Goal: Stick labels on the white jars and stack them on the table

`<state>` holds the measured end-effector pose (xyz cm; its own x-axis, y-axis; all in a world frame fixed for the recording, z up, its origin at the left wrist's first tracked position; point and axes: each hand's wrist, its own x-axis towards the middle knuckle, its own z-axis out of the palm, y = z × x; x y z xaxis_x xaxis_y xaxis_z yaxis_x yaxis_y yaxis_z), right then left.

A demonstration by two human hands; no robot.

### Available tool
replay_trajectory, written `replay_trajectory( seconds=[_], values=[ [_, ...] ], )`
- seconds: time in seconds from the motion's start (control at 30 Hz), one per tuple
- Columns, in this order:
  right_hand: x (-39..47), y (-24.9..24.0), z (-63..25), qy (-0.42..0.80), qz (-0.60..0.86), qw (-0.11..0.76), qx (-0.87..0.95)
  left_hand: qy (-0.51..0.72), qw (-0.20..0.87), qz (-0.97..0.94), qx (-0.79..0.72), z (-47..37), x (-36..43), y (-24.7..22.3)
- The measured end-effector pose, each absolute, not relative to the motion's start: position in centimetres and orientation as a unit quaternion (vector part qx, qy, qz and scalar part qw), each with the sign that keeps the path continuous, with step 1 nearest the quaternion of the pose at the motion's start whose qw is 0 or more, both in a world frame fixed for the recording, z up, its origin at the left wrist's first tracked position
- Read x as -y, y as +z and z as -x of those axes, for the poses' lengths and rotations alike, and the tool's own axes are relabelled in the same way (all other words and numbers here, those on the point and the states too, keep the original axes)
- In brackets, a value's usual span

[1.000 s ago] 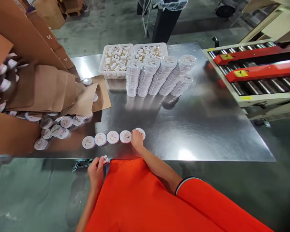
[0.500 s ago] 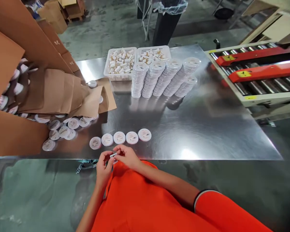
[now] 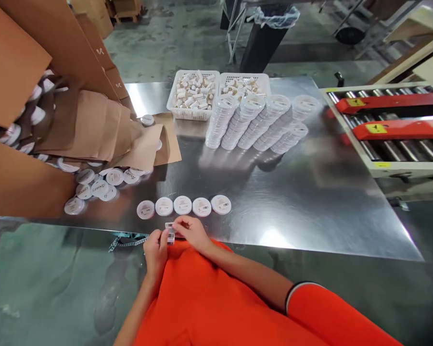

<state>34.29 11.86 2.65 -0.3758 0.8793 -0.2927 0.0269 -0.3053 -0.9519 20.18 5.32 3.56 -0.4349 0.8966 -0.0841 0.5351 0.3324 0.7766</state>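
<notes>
My left hand (image 3: 155, 247) pinches a small white-and-grey strip (image 3: 171, 236) between thumb and fingers, close to the table's front edge. It looks like a short strip of labels, too small to read. My right hand (image 3: 192, 230) has its fingertips closed on the strip's upper end. Just beyond my hands, several round white-labelled tubs (image 3: 182, 205) lie in a row on the metal table (image 3: 296, 192).
At left, a cardboard box (image 3: 18, 182) spills round tubs (image 3: 100, 188) and brown paper (image 3: 101, 125). White baskets (image 3: 193, 114) of small white-and-gold pieces stand at the back, behind tall stacks of clear-sided tubs (image 3: 250, 120). A roller conveyor (image 3: 393, 149) adjoins at right.
The strip, seen nearly edge-on before, now shows its face and more of its length between my hands. My view has turned, shifting the table's contents to the right.
</notes>
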Motion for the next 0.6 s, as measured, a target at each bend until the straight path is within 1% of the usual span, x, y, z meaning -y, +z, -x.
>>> replay_trajectory(
  seconds=[0.07,0.1,0.17,0.23,0.3,0.47,0.6],
  values=[
    [-13.8,0.9,-35.0,0.585,0.522,0.319,0.532,0.353,0.279,-0.435,-0.780,-19.5,-5.0,3.1],
    [-15.0,-0.1,-35.5,0.533,0.564,0.302,0.553,0.361,0.293,-0.413,-0.783,-19.1,-4.7,3.0],
    [-17.2,-2.2,-36.5,0.432,0.648,0.215,0.589,0.383,0.316,-0.360,-0.790,-18.2,-4.0,2.8],
    [-18.7,-4.1,-37.2,0.370,0.694,0.116,0.607,0.403,0.328,-0.306,-0.798,-17.4,-3.3,2.7],
    [-19.4,-5.4,-37.3,0.347,0.711,0.060,0.609,0.415,0.331,-0.268,-0.804,-16.7,-2.5,2.5],
    [-19.0,-6.8,-36.1,0.335,0.731,0.008,0.594,0.412,0.338,-0.225,-0.816,-16.1,-1.8,2.1],
    [-19.0,-7.1,-35.6,0.328,0.738,-0.022,0.589,0.408,0.350,-0.230,-0.811,-16.4,-2.4,2.1]
  ],
)
